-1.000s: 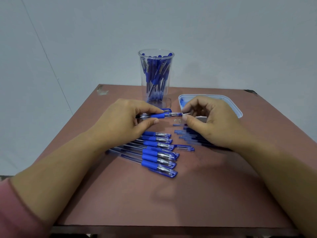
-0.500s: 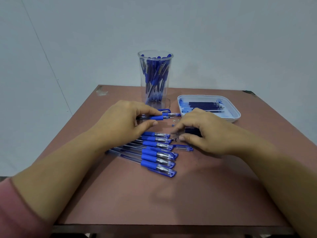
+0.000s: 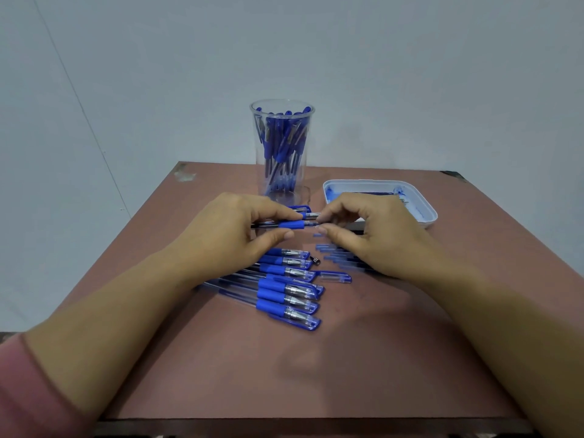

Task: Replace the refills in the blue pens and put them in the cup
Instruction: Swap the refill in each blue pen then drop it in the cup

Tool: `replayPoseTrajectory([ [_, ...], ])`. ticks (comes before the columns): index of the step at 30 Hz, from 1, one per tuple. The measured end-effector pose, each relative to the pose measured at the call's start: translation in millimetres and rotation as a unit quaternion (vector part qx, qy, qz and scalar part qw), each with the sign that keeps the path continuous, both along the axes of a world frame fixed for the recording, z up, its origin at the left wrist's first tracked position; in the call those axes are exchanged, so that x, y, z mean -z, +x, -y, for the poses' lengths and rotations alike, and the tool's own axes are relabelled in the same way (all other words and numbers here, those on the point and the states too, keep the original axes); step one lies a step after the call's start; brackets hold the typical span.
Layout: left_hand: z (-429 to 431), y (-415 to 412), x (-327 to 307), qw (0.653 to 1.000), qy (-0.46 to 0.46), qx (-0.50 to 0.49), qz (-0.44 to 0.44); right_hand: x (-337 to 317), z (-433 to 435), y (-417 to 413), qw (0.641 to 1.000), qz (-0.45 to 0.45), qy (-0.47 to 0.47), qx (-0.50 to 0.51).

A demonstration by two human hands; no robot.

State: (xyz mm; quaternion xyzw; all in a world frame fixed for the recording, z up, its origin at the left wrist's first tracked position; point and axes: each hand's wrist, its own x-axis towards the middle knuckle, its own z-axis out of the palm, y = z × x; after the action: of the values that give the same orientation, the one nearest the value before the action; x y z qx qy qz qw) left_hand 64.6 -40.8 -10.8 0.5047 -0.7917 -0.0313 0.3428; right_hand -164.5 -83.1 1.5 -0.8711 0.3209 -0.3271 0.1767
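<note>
Blue pen (image 3: 294, 224) lies crosswise, tip rightward, pinched by both hands: left hand (image 3: 234, 230), right hand (image 3: 373, 229).

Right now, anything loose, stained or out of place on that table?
Yes. A small dark loose part lies alone on the table, right of the row of pens, with a detached cap below it. The white tray has blue ink smears inside. The table's far-left corner looks chipped.

Plain pale grey wall (image 3: 410, 74), reddish-brown table (image 3: 252, 374), chipped far corner, perhaps worn paint
</note>
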Motion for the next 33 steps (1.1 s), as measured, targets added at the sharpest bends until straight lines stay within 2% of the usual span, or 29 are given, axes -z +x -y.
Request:
replayPoseTrajectory([
  [5, 1, 1, 1, 1.000, 0.004, -0.010, 0.011, -5, 4, -16, 1.000, -0.008, 0.001, 0.027],
  [9, 0, 0, 1, 1.000, 0.000, -0.005, 0.017, -3, -1, -6, 1.000, -0.010, 0.005, -0.015],
  [15, -1, -1, 1, 1.000, 0.003, -0.004, 0.013, -3, 4, -14, 1.000, -0.023, -0.003, 0.013],
  [21, 0, -1, 1, 1.000, 0.001, 0.002, 0.021, -3, 4, -7, 0.998, -0.046, -0.033, -0.010],
  [28, 3, 8, 0, 1.000, -0.002, -0.022, 0.009, -3, 13, -34, 0.999, -0.033, 0.012, 0.040],
  [33, 5, 11, 0, 0.999, -0.005, -0.042, 0.007, -3, 18, -42, 0.993, -0.090, 0.039, 0.059],
])
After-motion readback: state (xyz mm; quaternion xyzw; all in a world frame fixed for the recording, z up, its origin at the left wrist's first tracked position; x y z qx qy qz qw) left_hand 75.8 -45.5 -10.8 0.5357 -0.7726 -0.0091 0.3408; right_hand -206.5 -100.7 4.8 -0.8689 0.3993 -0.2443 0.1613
